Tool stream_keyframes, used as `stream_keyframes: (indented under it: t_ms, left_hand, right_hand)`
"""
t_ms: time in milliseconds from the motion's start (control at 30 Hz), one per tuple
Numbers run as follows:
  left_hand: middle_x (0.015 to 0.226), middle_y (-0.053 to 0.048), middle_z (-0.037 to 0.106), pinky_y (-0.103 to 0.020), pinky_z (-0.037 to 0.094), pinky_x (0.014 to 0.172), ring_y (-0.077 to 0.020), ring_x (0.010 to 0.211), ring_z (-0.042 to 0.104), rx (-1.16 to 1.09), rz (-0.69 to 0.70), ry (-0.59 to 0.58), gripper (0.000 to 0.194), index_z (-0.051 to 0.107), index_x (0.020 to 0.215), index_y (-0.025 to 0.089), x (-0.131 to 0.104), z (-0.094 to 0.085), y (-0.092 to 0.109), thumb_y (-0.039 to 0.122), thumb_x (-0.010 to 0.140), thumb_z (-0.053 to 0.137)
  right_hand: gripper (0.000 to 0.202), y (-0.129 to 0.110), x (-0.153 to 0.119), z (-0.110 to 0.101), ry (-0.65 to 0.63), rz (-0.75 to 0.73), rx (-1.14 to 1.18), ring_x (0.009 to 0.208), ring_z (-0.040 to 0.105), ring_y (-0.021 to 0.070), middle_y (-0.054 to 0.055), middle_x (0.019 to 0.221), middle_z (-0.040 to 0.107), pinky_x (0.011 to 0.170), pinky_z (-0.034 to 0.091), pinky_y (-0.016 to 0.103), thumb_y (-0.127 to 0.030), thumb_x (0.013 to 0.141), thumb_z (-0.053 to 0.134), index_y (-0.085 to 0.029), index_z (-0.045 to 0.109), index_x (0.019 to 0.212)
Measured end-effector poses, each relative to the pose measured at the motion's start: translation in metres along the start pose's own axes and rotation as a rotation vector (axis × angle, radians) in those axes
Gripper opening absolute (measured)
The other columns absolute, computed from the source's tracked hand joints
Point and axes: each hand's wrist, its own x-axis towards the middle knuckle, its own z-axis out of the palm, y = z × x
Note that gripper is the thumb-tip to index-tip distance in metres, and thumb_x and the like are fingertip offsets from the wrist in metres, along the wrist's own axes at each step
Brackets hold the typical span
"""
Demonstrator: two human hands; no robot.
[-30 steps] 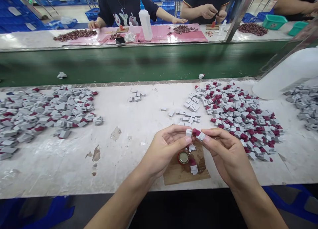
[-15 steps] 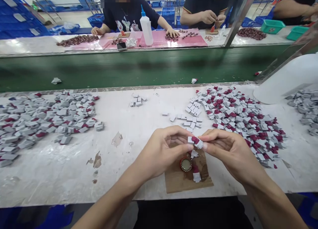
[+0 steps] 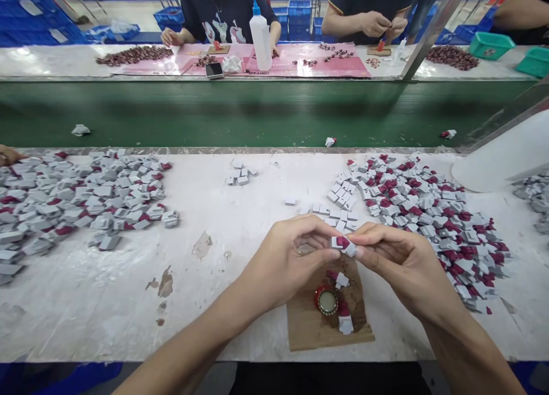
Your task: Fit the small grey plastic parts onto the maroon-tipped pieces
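Observation:
Between the fingertips of both hands is a small grey and maroon piece (image 3: 343, 244). My left hand (image 3: 285, 260) pinches its left end, and my right hand (image 3: 397, 258) pinches its right end. Below them lies a brown cardboard piece (image 3: 304, 320), bearing a bottle cap (image 3: 326, 301) with a pale inside. Two more grey and maroon pieces rest to the right of the cap, one upper (image 3: 341, 280) and one lower (image 3: 345, 323). Just beyond my fingers are several plain grey blocks (image 3: 342, 196).
Large heaps of grey and maroon pieces lie right (image 3: 429, 206) and left (image 3: 90, 195). A white container (image 3: 501, 152) leans in at the right. Past the green belt (image 3: 214, 112), people work at another table; a person's hand shows at the left edge.
The view has shifted slightly, and the cardboard sits lower in it. Both hands still hold the piece, now tilted a little differently. A person's hand has appeared at the far left.

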Motion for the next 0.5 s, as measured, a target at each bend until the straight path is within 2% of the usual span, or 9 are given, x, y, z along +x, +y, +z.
stream_keyframes:
  t_ms: [133, 233, 333, 400, 500]
  left_hand:
    - [0.106, -0.008, 0.085, -0.041, 0.063, 0.093, -0.0260, 0.100, 0.079, 0.104, -0.003, -0.013, 0.011, 0.083, 0.106, 0.023, 0.023, -0.017, -0.006, 0.027, 0.095, 0.083]
    - [0.102, -0.008, 0.084, -0.042, 0.061, 0.088, -0.0261, 0.095, 0.077, 0.243, 0.022, 0.012, 0.013, 0.082, 0.104, 0.021, 0.056, -0.043, -0.008, 0.029, 0.094, 0.083]
    - [0.113, -0.010, 0.084, -0.040, 0.060, 0.088, -0.0265, 0.098, 0.075, 0.453, 0.054, 0.247, 0.009, 0.081, 0.100, 0.020, 0.101, -0.074, -0.003, 0.026, 0.093, 0.081]
    - [0.112, -0.011, 0.083, -0.038, 0.059, 0.092, -0.0257, 0.102, 0.075, 0.576, 0.003, 0.463, 0.012, 0.079, 0.102, 0.018, 0.133, -0.093, -0.001, 0.020, 0.091, 0.082]
    - [0.114, -0.014, 0.082, -0.038, 0.058, 0.095, -0.0261, 0.104, 0.076, 0.635, -0.073, 0.570, 0.013, 0.076, 0.105, 0.015, 0.176, -0.114, -0.001, 0.014, 0.093, 0.078]
  right_hand:
    - [0.012, -0.001, 0.022, 0.002, -0.009, 0.023, -0.139, 0.093, 0.085, 0.0279, 0.008, 0.099, 0.087, 0.084, 0.073, 0.041, -0.039, 0.095, 0.089, -0.029, 0.091, 0.101]
    - [0.023, -0.008, 0.066, 0.000, -0.009, -0.014, -0.420, 0.104, 0.083, 0.0322, 0.010, 0.113, 0.087, 0.092, 0.071, 0.052, -0.038, 0.099, 0.081, -0.030, 0.089, 0.119]
    - [0.034, -0.016, 0.137, 0.003, 0.146, -0.086, -0.873, 0.107, 0.079, 0.0327, 0.012, 0.126, 0.084, 0.094, 0.065, 0.051, -0.028, 0.101, 0.073, -0.027, 0.082, 0.133]
    - [0.034, -0.015, 0.187, 0.010, 0.178, -0.071, -0.980, 0.111, 0.076, 0.0357, 0.016, 0.126, 0.081, 0.099, 0.060, 0.053, -0.027, 0.100, 0.075, -0.022, 0.081, 0.133]
    - [0.033, -0.005, 0.245, 0.025, 0.157, -0.036, -1.063, 0.115, 0.074, 0.0381, 0.019, 0.127, 0.079, 0.100, 0.056, 0.052, -0.032, 0.097, 0.082, -0.019, 0.082, 0.127]
